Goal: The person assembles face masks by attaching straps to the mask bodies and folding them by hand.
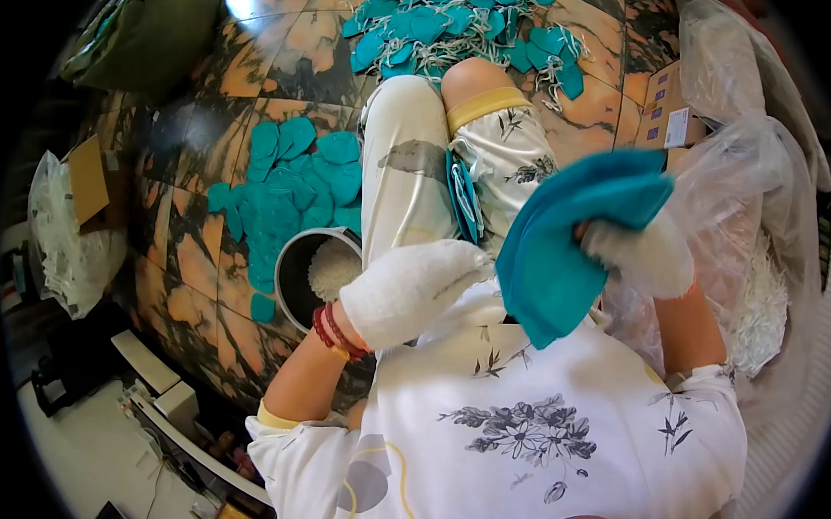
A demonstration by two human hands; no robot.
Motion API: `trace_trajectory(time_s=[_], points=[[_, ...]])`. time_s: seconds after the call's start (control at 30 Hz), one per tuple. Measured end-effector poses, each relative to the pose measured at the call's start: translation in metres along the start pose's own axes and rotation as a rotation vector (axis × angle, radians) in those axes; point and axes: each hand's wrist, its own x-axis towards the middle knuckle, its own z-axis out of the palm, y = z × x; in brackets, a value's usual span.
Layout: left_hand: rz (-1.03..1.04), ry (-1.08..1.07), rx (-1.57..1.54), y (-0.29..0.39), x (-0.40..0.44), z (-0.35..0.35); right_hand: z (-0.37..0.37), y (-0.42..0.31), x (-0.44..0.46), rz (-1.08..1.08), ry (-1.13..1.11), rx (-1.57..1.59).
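My right hand (640, 252), in a white glove, grips several teal fabric pieces (563, 237) that fan out in front of my chest. Beside them on the left, my left hand (414, 291), also gloved in white, has its fingers together and pointing at the fabric; whether anything lies between the fingertips is too small to tell. A folded teal piece with white edges (463, 197) rests between my thighs. Near my left wrist stands a dark round pot (293, 287) holding a white grainy material (334, 269).
Teal pieces (290, 196) lie spread on the marble floor (196, 252) at the left. A pile of teal pieces with white strings (442, 27) is at the top. Cardboard boxes (663, 108) and clear plastic bags (757, 171) stand right, a bagged box (88, 189) left.
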Motion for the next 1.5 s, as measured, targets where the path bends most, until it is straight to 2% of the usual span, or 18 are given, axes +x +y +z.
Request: trace_trajectory(time_s=[0.13, 0.2, 0.23, 0.33, 0.43, 0.47, 0.57, 0.6, 0.73, 0.83, 0.87, 0.97, 1.07, 1.23, 1.33, 1.37, 1.43, 1.5], points=[[-0.037, 0.047, 0.375, 0.016, -0.006, 0.001, 0.022, 0.02, 0.004, -0.165, -0.29, -0.17], [-0.021, 0.126, 0.558, 0.017, -0.004, 0.0, 0.034, 0.026, 0.009, -0.134, -0.415, -0.534], [-0.005, 0.165, 0.56, 0.012, -0.005, 0.001, 0.036, 0.026, 0.01, -0.057, -0.486, -0.724], [-0.019, 0.236, 0.449, -0.004, -0.009, 0.008, 0.033, 0.027, 0.011, -0.323, -0.336, -0.709], [0.002, 0.153, 0.081, -0.01, -0.015, 0.023, 0.042, 0.03, 0.017, -0.654, -0.259, -0.411], [-0.011, -0.004, 0.038, -0.007, -0.014, 0.023, 0.048, 0.034, 0.014, -0.621, -0.244, -0.359], [0.164, -0.085, -0.276, 0.0, -0.02, 0.026, 0.045, 0.03, 0.01, -0.539, -0.637, -0.255], [0.185, -0.116, -0.231, -0.008, -0.025, 0.03, 0.045, 0.037, 0.011, -0.647, -0.636, -0.144], [0.098, -0.425, 0.071, -0.004, -0.038, 0.011, 0.05, 0.048, -0.006, -0.447, -0.664, -0.161], [0.179, -0.28, -0.058, -0.012, -0.065, 0.002, 0.041, 0.024, -0.014, -0.419, -0.821, -0.299], [0.178, -0.338, 0.022, -0.015, -0.072, -0.002, 0.04, 0.026, -0.017, -0.446, -0.827, -0.39], [0.043, -0.34, -0.134, -0.014, -0.087, -0.008, 0.04, 0.026, -0.015, -0.489, -0.854, -0.354], [0.412, -0.138, -0.044, -0.031, -0.109, 0.005, 0.037, 0.027, -0.013, -0.436, -0.93, -0.287], [0.206, -0.273, -0.09, -0.025, -0.126, 0.0, 0.028, 0.02, -0.011, -0.335, -1.008, -0.317], [0.209, -0.229, -0.098, -0.024, -0.128, -0.005, 0.022, 0.032, -0.01, -0.394, -0.974, -0.233], [0.218, -0.198, -0.113, -0.024, -0.132, -0.007, 0.002, 0.05, -0.017, -0.489, -0.862, -0.38], [-0.637, -0.108, -0.232, -0.056, -0.177, -0.038, -0.045, 0.058, -0.026, -0.382, -0.506, -0.435], [-0.841, 0.391, -0.499, -0.11, -0.232, -0.05, -0.081, 0.06, -0.03, -0.182, 0.037, -0.255]])
